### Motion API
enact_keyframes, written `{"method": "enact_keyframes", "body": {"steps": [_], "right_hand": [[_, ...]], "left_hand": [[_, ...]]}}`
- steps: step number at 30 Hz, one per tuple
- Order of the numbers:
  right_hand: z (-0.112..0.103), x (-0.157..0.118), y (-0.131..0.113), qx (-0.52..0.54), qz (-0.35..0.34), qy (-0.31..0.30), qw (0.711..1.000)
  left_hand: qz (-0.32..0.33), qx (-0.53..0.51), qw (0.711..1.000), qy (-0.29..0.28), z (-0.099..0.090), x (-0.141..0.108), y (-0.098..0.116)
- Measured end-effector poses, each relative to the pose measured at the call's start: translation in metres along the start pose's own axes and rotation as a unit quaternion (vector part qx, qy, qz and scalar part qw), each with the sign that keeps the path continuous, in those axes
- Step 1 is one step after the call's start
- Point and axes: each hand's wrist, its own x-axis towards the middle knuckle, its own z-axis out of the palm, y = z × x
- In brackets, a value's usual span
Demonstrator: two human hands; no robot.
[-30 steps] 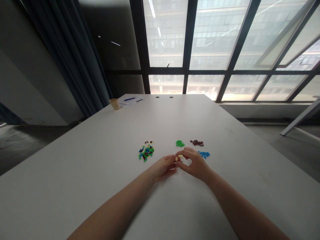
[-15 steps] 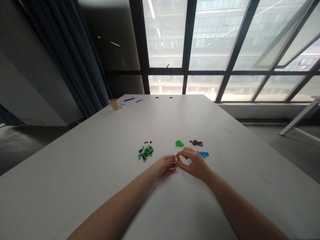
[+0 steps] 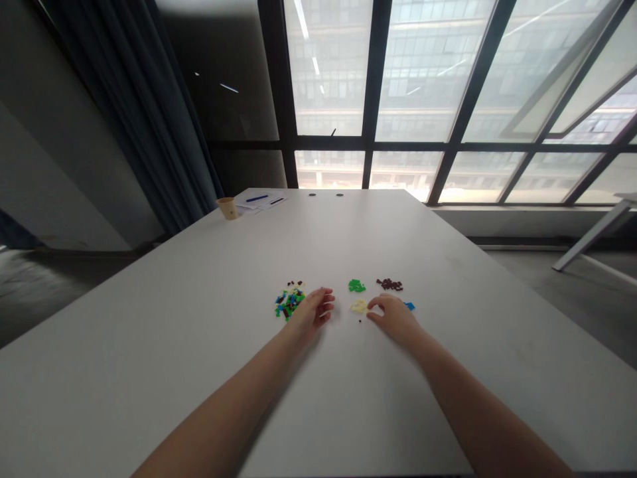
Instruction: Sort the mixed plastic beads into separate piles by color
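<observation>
My left hand (image 3: 314,311) is beside the right edge of a mixed heap of small toy bricks (image 3: 287,305), its fingers apart and slightly curled with nothing seen in them. The heap is green, blue, dark brown and pale yellow, and the hand partly covers it. My right hand (image 3: 397,317) is just right of a pile of pale yellow bricks (image 3: 358,306), thumb and forefinger apart at its edge. Behind that hand, blue bricks (image 3: 409,306) are mostly hidden. A single dark piece (image 3: 360,321) lies in front of the yellow pile.
Green bricks (image 3: 356,285) and dark brown bricks (image 3: 389,285) form separate piles beyond my right hand. A few loose pieces (image 3: 295,283) lie behind the mixed heap. At the far left of the white table (image 3: 318,239) are a paper cup (image 3: 227,208) and papers with pens (image 3: 259,200).
My hands were together around a small pale yellow brick and have parted. The left moved left to the mixed heap; the right moved slightly right, uncovering the yellow pile.
</observation>
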Motion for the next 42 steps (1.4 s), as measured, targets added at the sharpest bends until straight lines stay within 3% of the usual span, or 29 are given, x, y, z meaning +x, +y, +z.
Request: {"method": "enact_keyframes", "body": {"steps": [7,11,13,16,20,23,25,29,34,38,42], "right_hand": [[0.006,0.0,0.0,-0.005,0.011,0.003,1.0],[-0.001,0.002,0.0,-0.013,0.024,0.024,0.999],[-0.009,0.004,0.001,-0.017,0.047,0.041,0.998],[-0.02,0.006,0.005,-0.016,0.072,0.057,0.996],[-0.028,0.006,0.009,-0.006,0.086,0.081,0.993],[-0.029,0.006,0.011,-0.003,0.092,0.09,0.992],[-0.029,0.007,0.013,-0.004,0.093,0.088,0.992],[-0.027,0.008,0.015,-0.011,0.092,0.079,0.993],[-0.025,0.008,0.014,-0.007,0.101,0.056,0.993],[-0.025,0.007,0.014,-0.004,0.092,0.051,0.994],[-0.025,0.007,0.014,-0.005,0.087,0.051,0.995]], "left_hand": [[0.006,0.013,1.0,-0.019,0.001,-0.001,-0.004],[0.027,0.027,0.999,0.011,-0.005,0.003,0.012],[0.082,0.037,0.995,0.034,-0.016,0.008,0.028],[0.192,0.051,0.972,0.128,-0.044,0.017,0.056],[0.262,0.235,0.906,0.235,-0.084,0.03,0.074],[0.228,0.441,0.84,0.219,-0.102,0.038,0.07],[0.217,0.495,0.817,0.204,-0.106,0.042,0.064],[0.237,0.516,0.807,0.162,-0.104,0.046,0.056],[0.301,0.569,0.758,0.107,-0.102,0.05,0.051],[0.301,0.596,0.737,0.101,-0.103,0.054,0.048],[0.353,0.606,0.704,0.108,-0.104,0.059,0.044]]}}
